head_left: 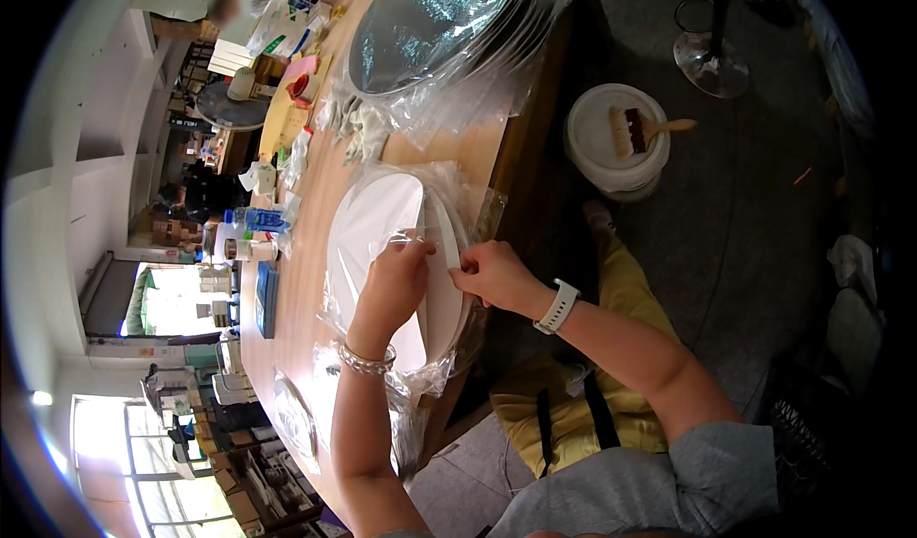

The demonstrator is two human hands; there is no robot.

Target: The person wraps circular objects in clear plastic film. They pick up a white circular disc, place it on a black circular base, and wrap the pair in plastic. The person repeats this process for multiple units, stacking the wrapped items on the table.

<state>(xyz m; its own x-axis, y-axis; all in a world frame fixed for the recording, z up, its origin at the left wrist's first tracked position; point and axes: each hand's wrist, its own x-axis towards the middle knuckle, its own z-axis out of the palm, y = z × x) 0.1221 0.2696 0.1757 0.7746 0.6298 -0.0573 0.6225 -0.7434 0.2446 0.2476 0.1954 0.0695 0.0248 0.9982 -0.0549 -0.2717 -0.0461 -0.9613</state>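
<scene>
A round white board (368, 228) lies on the table among loose clear plastic film (487, 209). A pale, narrow white strip (441, 237) runs across it between my hands. Above the board, my left hand (399, 275) has its fingers bent and pinched at thin clear film. To its right, my right hand (497, 275) is closed, with thumb and forefinger pinching the edge of the white strip. The exact grip of both hands is partly hidden by the fingers. More crumpled film gathers at the board's near edge.
A stack of film-wrapped round panels (430, 32) stands farther along the wooden table (463, 147). White gloves (358, 127), a blue-labelled bottle (258, 219) and a blue case (266, 299) lie to the left. On the floor at right, a lidded white bucket (611, 170) carries a brush (640, 132).
</scene>
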